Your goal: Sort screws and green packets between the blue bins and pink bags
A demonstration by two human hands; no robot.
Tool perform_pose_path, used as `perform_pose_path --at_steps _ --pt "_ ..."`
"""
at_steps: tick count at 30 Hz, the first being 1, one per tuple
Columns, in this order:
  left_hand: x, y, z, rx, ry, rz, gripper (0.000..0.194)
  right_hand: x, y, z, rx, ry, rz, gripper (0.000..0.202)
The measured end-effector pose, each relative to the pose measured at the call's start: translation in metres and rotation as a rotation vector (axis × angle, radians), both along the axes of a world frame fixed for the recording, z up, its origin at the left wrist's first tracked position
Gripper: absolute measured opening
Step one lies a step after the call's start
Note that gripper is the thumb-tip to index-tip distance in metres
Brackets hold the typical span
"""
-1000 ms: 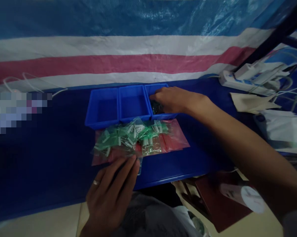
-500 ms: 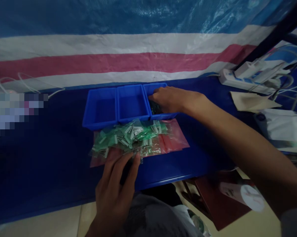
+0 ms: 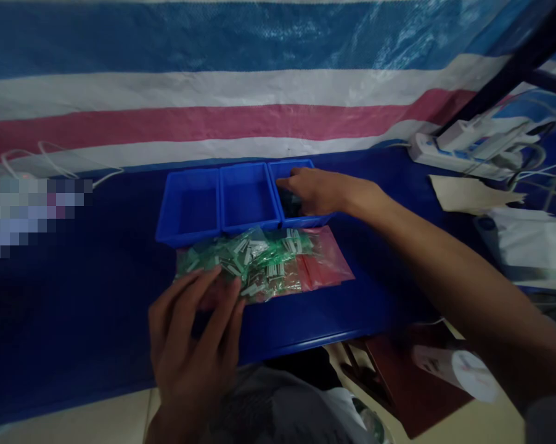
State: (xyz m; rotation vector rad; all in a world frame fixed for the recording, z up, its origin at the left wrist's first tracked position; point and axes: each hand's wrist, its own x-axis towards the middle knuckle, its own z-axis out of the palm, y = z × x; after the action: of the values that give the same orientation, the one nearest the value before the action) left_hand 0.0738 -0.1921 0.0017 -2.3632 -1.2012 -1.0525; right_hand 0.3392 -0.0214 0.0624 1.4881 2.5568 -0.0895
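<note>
My right hand [image 3: 317,190] reaches down into the right-hand blue bin [image 3: 306,221]. Its fingers are curled, with the tips hidden among dark contents, and what they grip cannot be made out. My left hand [image 3: 195,327] has its fingers apart and bent, with the tips at the near left edge of some clear plastic bags [image 3: 271,271]. Small white strip-like pieces and green patches show in those bags. Under them lies a pink-red plastic sheet or bag [image 3: 328,259]. The middle bin [image 3: 249,197] and the left bin [image 3: 188,206] show only bare blue insides.
A striped tarp [image 3: 259,120] hangs behind the blue table [image 3: 88,308]. On the right are a power strip [image 3: 458,157] with cables, a piece of brown paper [image 3: 472,194] and a white bag [image 3: 537,237]. Below stands a red-brown stool [image 3: 412,388] bearing a cup [image 3: 453,370].
My left hand has shifted left along the bags, its fingers spreading a little. My right hand stays inside the right bin with only a slight shift.
</note>
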Motion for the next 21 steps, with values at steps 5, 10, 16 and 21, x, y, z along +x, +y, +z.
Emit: perform_pose_path --at_steps 5,10,16,21 --pt "-0.020 0.006 0.001 0.011 -0.035 0.043 0.045 -0.004 -0.006 -0.001 0.005 0.036 -0.037 0.042" --pt "-0.033 0.017 -0.003 -0.089 -0.052 0.120 0.035 -0.003 -0.003 0.002 0.039 0.070 -0.063 0.035" --pt "-0.036 0.018 -0.014 -0.207 -0.086 0.098 0.039 0.007 -0.008 0.035 0.134 0.156 -0.092 0.043" --pt "-0.036 0.017 -0.013 -0.162 -0.056 0.045 0.037 -0.003 -0.038 0.062 0.128 0.407 0.061 0.041"
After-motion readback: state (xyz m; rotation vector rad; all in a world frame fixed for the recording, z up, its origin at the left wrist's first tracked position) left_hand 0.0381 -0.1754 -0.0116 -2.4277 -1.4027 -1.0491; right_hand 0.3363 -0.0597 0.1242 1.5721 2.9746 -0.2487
